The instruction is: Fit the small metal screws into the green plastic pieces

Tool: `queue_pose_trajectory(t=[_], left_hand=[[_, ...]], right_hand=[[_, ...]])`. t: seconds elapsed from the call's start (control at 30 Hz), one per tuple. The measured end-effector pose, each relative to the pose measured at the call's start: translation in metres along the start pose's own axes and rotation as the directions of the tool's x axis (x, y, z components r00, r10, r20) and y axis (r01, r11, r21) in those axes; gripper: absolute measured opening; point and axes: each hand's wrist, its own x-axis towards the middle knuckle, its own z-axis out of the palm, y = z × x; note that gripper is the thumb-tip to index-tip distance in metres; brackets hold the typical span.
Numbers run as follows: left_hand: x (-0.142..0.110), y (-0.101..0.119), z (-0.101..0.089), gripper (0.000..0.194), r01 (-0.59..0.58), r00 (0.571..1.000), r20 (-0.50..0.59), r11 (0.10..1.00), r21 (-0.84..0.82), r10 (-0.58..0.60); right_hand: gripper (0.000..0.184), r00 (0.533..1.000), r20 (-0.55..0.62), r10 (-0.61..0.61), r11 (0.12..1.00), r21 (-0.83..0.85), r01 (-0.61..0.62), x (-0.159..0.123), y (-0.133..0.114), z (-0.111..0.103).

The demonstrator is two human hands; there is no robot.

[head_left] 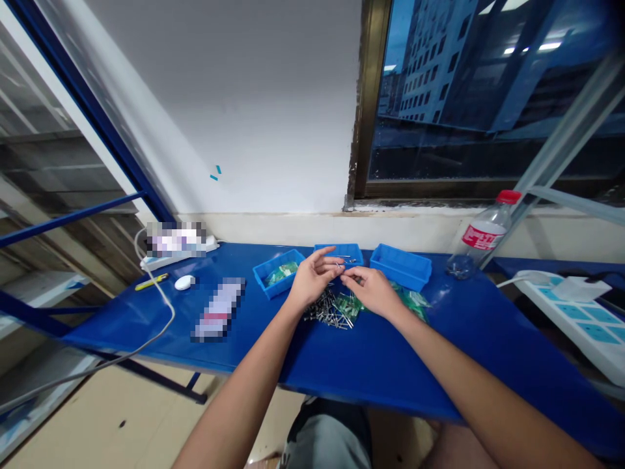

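Note:
My left hand (312, 279) is raised over the table, thumb and fingers pinched around a small metal pin (338, 265), its other fingers stretched out. Close beside it, my right hand (375, 290) has thumb and fingertips pressed together near the pin; what they grip is too small to make out. Below both hands lies a loose pile of thin metal pins (328, 314). Small green-tinted packets (347, 303) lie at the pile's right side, and more green packets (416, 302) are partly hidden behind my right forearm.
Blue bins line the back: a left bin (261, 281) with green packets, a middle bin (360, 250) with a few metal pieces, and a right bin (401, 272). A bottle (481, 238), power strip (581, 319), yellow cutter (151, 281), white mouse-like object (184, 283) and cable (172, 314) surround them.

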Motion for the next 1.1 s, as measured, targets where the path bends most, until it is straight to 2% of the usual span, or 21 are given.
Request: queue_pose_trajectory(t=[0.13,0.23,0.33,0.43,0.5,0.6,0.83,0.97,1.1], left_hand=[[-0.002,0.001,0.002,0.061,-0.04,0.999,0.005,0.997,0.071,0.04],[-0.006,0.006,0.004,0.044,-0.105,0.994,-0.003,0.951,0.291,0.11],[-0.011,0.01,0.004,0.025,-0.175,0.984,0.074,0.768,0.616,0.164],[-0.016,0.01,0.005,0.023,-0.253,0.967,0.21,0.592,0.765,0.142],[-0.018,0.008,0.006,0.024,-0.307,0.949,0.294,0.537,0.786,0.113],[-0.02,0.006,0.012,0.031,-0.406,0.906,0.411,0.499,0.766,0.106],[-0.021,0.006,0.036,0.048,-0.553,0.81,0.582,0.429,0.714,0.075],[-0.017,0.005,0.042,0.032,-0.607,0.766,0.643,0.349,0.714,0.015],[-0.015,0.006,0.045,0.02,-0.626,0.749,0.662,0.312,0.715,-0.013]], right_hand=[[0.025,1.0,-0.017,0.009,0.999,0.037,-0.009,0.0,0.0,-0.001],[0.031,0.997,-0.061,0.056,0.994,0.093,-0.05,0.004,0.004,-0.002],[0.036,0.991,-0.1,0.09,0.987,0.14,-0.076,0.01,0.009,-0.005],[0.042,0.977,-0.139,0.164,0.98,0.137,-0.145,0.017,0.012,-0.007],[0.049,0.969,-0.16,0.19,0.981,0.06,-0.183,0.02,0.011,-0.008],[0.05,0.98,-0.168,0.105,0.991,-0.061,-0.116,0.02,0.002,-0.01],[0.046,0.975,-0.22,0.007,0.989,-0.14,-0.038,0.017,-0.012,-0.023],[0.046,0.966,-0.259,-0.007,0.986,-0.161,-0.036,0.017,-0.011,-0.027],[0.044,0.964,-0.238,-0.116,0.953,-0.3,0.04,0.012,-0.013,-0.027]])
